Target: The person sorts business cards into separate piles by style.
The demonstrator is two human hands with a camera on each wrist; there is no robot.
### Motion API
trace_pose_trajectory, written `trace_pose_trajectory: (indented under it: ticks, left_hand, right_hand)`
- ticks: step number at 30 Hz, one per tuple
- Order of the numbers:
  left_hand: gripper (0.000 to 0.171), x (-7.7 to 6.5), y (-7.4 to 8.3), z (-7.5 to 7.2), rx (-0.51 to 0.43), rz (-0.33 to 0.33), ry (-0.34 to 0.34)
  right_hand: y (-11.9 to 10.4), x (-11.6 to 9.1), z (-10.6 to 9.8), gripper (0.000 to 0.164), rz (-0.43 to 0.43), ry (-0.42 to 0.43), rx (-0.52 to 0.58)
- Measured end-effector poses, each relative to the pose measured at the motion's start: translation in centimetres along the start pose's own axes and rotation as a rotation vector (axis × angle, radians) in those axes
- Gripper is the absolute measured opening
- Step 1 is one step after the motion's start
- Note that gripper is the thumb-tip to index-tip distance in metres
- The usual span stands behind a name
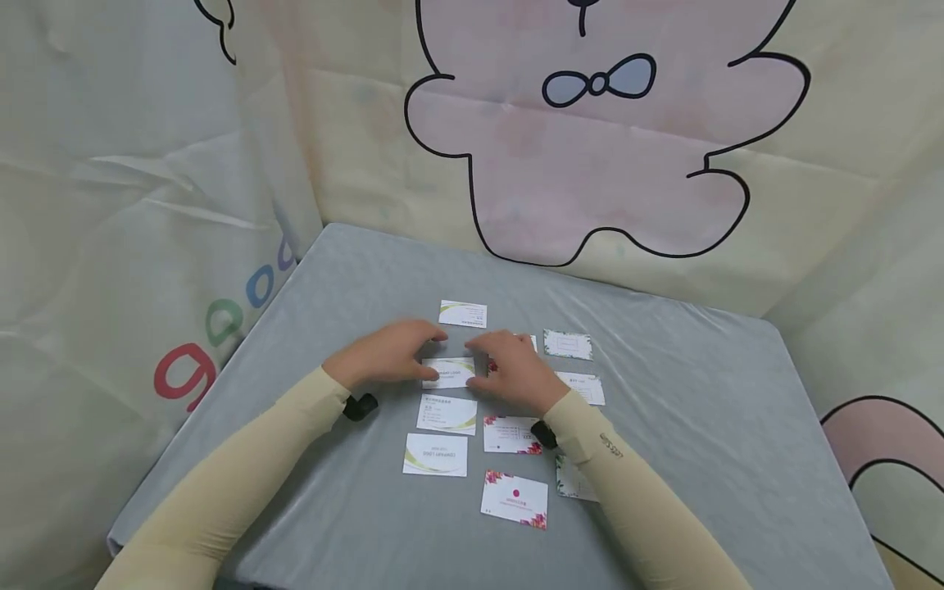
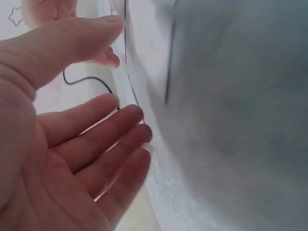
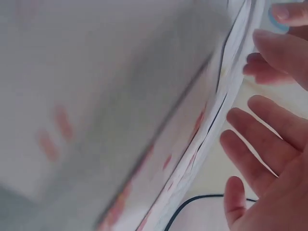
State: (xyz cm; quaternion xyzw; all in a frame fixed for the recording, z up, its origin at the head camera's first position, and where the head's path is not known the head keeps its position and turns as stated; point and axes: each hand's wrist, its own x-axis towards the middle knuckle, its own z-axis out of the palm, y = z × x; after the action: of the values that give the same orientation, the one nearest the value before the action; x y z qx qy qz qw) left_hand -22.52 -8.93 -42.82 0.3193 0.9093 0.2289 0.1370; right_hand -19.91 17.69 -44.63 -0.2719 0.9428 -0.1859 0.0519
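Note:
My left hand [image 1: 387,354] hovers at the left edge of a white business card [image 1: 450,378] with a yellow-green curve. Its thumb overlaps that card in the head view; contact cannot be told. In the left wrist view, the left hand [image 2: 86,139] has loosely extended fingers and an empty palm. Across from it, my right hand [image 1: 519,373] reaches in with the thumb at the card's right edge. The right wrist view shows the right hand [image 3: 274,144] with spread, relaxed fingers holding nothing. Beneath the right hand, a red-flowered card [image 1: 492,365] is mostly covered.
More cards lie in rough columns on the grey cloth-covered table [image 1: 686,426]: a yellow-curved card [image 1: 463,314] farthest back, a red-flowered card [image 1: 514,500] nearest, and a leaf-bordered card [image 1: 568,344] on the right. The right forearm partly covers another leafy card [image 1: 574,482]. Printed curtains surround the table.

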Motion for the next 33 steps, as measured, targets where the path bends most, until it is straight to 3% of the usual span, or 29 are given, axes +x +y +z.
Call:
trace_pose_trajectory:
  ticks: [3, 6, 19, 33]
  left_hand:
    - [0.063, -1.6, 0.4, 0.6, 0.015, -0.010, 0.002]
    - [0.060, -2.3, 0.6, 1.1, 0.044, -0.022, 0.024]
    - [0.047, -2.2, 1.3, 2.4, 0.157, -0.025, 0.109]
    - [0.054, -1.5, 0.8, 1.4, 0.118, 0.024, 0.088]
  right_hand:
    - [-0.7, -0.8, 0.6, 0.063, -0.009, -0.014, -0.028]
    - [-1.1, -1.1, 1.0, 0.060, -0.013, -0.020, -0.056]
    - [-1.5, -1.1, 1.2, 0.051, 0.007, -0.010, -0.049]
    - [-1.4, -1.2, 0.8, 0.054, 0.014, -0.001, -0.028]
